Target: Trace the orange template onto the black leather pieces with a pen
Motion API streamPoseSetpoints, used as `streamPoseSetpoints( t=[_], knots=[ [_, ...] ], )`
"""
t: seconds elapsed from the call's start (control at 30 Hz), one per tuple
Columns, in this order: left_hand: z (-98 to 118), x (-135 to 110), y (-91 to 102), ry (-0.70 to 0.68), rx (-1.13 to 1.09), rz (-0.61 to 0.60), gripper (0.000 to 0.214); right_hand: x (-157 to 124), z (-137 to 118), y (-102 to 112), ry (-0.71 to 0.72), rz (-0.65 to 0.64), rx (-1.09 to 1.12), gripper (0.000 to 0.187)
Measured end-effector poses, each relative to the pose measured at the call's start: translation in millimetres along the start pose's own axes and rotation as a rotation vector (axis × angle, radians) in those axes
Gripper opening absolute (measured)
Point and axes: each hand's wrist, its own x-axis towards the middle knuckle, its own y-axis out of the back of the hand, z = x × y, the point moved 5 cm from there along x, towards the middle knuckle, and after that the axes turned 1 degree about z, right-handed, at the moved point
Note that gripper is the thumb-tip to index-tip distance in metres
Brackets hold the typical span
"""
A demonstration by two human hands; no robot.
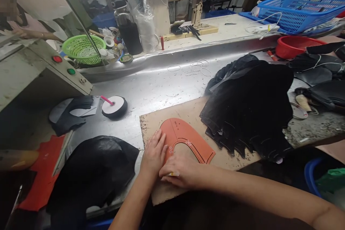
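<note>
An orange U-shaped template [185,130] with slots, printed marks and a curved inner cutout lies on a tan board [151,120]. My left hand [154,152] rests on its left arm, fingers stretched out flat and pressing on it. Close beside, my right hand [180,172] is closed around a slim white-and-yellow pen-like tool [174,174], near the lower left end of the template. The tool's tip is hidden by my fingers. A big stack of black leather pieces [248,104] covers the board's right side.
Left of the board lie more black leather [97,172] and a tape roll [114,106]. A control box [67,66] stands at the left, with a person [29,28] beyond. Behind are green [81,48], red [293,46] and blue baskets [302,10]. Thin white loops [199,67] lie on the metal surface.
</note>
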Motion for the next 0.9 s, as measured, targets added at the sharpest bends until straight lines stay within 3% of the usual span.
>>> streamPoseSetpoints(
  t=[0.2, 0.3, 0.4, 0.53, 0.77, 0.9],
  knots=[
    [3.3, 3.0, 4.6, -0.010, 0.002, -0.007, 0.039, -36.3, -0.4, 29.8, -0.273, -0.111, 0.184, 0.016],
    [2.0, 4.8, 4.6, -0.012, -0.014, 0.005, 0.039, -66.6, 19.2, 51.0, -0.434, 0.041, 0.379, 0.020],
    [-1.3, 6.5, 2.4, -0.021, -0.013, 0.016, 0.040, -98.9, 41.8, 72.4, -0.575, 0.201, 0.384, 0.026],
    [-4.5, 9.0, 0.5, -0.035, 0.006, 0.004, 0.041, -119.3, 45.8, 84.8, -0.576, 0.200, 0.219, 0.021],
    [-4.1, 10.6, 1.8, -0.046, 0.027, -0.012, 0.042, -114.4, 38.8, 75.7, -0.511, 0.048, 0.081, 0.022],
    [-4.2, 10.3, 1.3, -0.072, 0.028, 0.010, 0.042, -125.4, 55.1, 97.7, -0.657, 0.106, 0.031, 0.023]
  ],
)
